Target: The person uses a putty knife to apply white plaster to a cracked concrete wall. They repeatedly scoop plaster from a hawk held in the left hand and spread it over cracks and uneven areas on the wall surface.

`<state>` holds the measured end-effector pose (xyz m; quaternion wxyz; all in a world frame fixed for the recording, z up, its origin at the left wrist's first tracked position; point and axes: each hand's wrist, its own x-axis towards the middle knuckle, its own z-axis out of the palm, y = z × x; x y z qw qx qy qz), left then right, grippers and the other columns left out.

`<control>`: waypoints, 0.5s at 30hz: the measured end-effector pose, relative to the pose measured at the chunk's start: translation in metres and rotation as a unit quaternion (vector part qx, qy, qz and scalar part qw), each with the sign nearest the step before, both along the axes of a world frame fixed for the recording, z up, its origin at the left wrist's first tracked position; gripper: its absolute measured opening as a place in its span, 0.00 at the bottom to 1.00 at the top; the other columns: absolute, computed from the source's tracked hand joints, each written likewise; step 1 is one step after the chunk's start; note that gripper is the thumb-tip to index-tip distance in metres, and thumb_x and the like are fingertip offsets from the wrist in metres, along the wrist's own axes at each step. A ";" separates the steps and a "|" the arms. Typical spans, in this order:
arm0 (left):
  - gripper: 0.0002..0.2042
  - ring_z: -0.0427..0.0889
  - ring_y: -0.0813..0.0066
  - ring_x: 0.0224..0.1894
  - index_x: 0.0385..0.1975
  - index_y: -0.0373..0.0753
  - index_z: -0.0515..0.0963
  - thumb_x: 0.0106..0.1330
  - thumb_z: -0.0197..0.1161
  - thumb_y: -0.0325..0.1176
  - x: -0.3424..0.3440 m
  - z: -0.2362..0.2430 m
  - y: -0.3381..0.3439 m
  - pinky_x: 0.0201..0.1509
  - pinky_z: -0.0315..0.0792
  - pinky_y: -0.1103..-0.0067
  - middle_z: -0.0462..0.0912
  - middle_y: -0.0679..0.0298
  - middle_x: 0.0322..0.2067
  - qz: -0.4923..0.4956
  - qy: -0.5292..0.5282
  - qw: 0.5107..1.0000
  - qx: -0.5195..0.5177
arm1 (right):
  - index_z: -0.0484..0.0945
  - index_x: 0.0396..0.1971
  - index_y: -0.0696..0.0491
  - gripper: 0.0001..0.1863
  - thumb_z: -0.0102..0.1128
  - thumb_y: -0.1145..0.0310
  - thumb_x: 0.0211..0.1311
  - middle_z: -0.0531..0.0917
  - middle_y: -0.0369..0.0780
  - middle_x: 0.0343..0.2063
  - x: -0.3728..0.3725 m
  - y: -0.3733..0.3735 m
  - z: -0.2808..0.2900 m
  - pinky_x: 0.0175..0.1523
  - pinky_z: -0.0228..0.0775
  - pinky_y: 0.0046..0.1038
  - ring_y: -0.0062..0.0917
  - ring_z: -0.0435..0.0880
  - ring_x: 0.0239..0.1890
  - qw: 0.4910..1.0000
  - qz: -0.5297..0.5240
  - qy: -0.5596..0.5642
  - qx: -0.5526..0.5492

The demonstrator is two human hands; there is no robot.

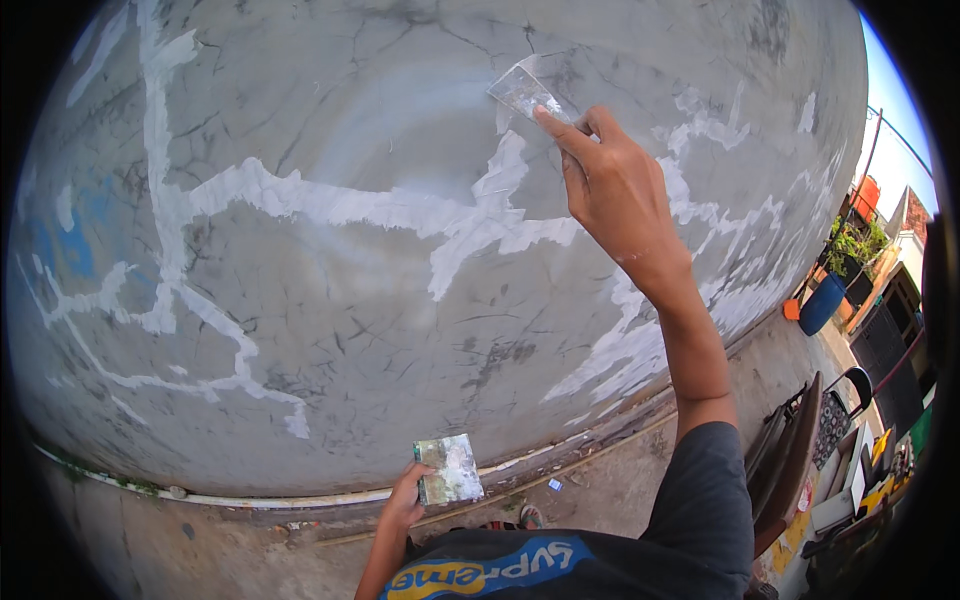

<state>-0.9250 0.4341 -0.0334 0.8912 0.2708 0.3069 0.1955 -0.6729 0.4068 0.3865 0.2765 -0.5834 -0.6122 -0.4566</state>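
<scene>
My right hand (625,190) is raised against the grey wall (370,300), closed on a putty knife (527,92) with a broad, thin blade. The blade lies against the wall beside a dark crack, with a little white filler around it. Lower down, my left hand (402,497) grips the edge of a small flat square board (449,469). White putty is smeared over the board's face. Branching strips of white filler (370,208) cover cracks across the wall, and one strip ends just below the putty knife.
A white pipe (270,501) runs along the wall's foot. To the right stand a chair (835,410) and a pile of mixed items (850,490). Farther off are a blue barrel (822,303), an orange container (791,309) and a green plant (856,245).
</scene>
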 end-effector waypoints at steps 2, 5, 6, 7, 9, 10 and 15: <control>0.15 0.81 0.63 0.39 0.48 0.33 0.70 0.63 0.53 0.32 0.000 0.007 -0.003 0.43 0.79 0.68 0.79 0.55 0.40 0.007 0.006 1.000 0.009 | 0.79 0.53 0.44 0.24 0.58 0.81 0.56 0.75 0.39 0.28 0.004 0.002 -0.003 0.25 0.66 0.28 0.31 0.74 0.21 0.999 -0.035 -0.027 -0.003; 0.15 0.82 0.63 0.39 0.48 0.33 0.70 0.63 0.53 0.32 0.002 0.003 -0.002 0.42 0.79 0.68 0.79 0.56 0.40 0.013 0.010 1.000 0.009 | 0.79 0.53 0.38 0.27 0.58 0.81 0.54 0.77 0.37 0.30 0.024 0.001 0.004 0.23 0.65 0.28 0.29 0.75 0.21 0.993 -0.053 -0.102 0.014; 0.15 0.82 0.63 0.39 0.48 0.33 0.70 0.63 0.52 0.32 0.002 -0.002 -0.001 0.42 0.79 0.68 0.79 0.56 0.40 0.016 0.010 1.000 0.005 | 0.79 0.54 0.37 0.28 0.58 0.81 0.54 0.78 0.37 0.31 0.030 0.000 0.010 0.23 0.65 0.28 0.29 0.75 0.22 0.990 -0.066 -0.123 0.008; 0.16 0.82 0.63 0.39 0.48 0.33 0.70 0.63 0.52 0.33 0.001 -0.005 0.000 0.43 0.79 0.68 0.79 0.55 0.40 0.016 0.010 1.000 0.002 | 0.79 0.54 0.36 0.28 0.58 0.81 0.54 0.78 0.36 0.31 0.035 -0.003 0.017 0.23 0.65 0.27 0.28 0.76 0.22 0.986 -0.078 -0.144 0.001; 0.16 0.82 0.63 0.40 0.48 0.32 0.70 0.63 0.53 0.33 -0.001 -0.008 0.002 0.43 0.79 0.68 0.79 0.55 0.40 0.017 0.012 1.000 -0.003 | 0.78 0.54 0.35 0.29 0.58 0.81 0.54 0.78 0.36 0.31 0.041 -0.004 0.027 0.23 0.65 0.26 0.28 0.76 0.23 0.979 -0.090 -0.184 -0.004; 0.16 0.82 0.63 0.40 0.48 0.32 0.70 0.63 0.53 0.33 -0.001 -0.007 0.002 0.43 0.79 0.68 0.79 0.55 0.40 0.016 0.015 1.000 -0.004 | 0.78 0.54 0.34 0.29 0.58 0.81 0.54 0.78 0.36 0.31 0.044 -0.004 0.030 0.23 0.66 0.26 0.27 0.77 0.23 0.975 -0.090 -0.204 -0.003; 0.17 0.82 0.62 0.40 0.49 0.31 0.69 0.62 0.52 0.33 0.003 0.007 0.004 0.43 0.79 0.68 0.79 0.54 0.40 0.014 0.018 1.000 0.002 | 0.79 0.53 0.35 0.28 0.59 0.81 0.54 0.78 0.36 0.31 0.043 -0.016 0.040 0.24 0.66 0.27 0.28 0.77 0.24 0.966 -0.123 -0.226 -0.018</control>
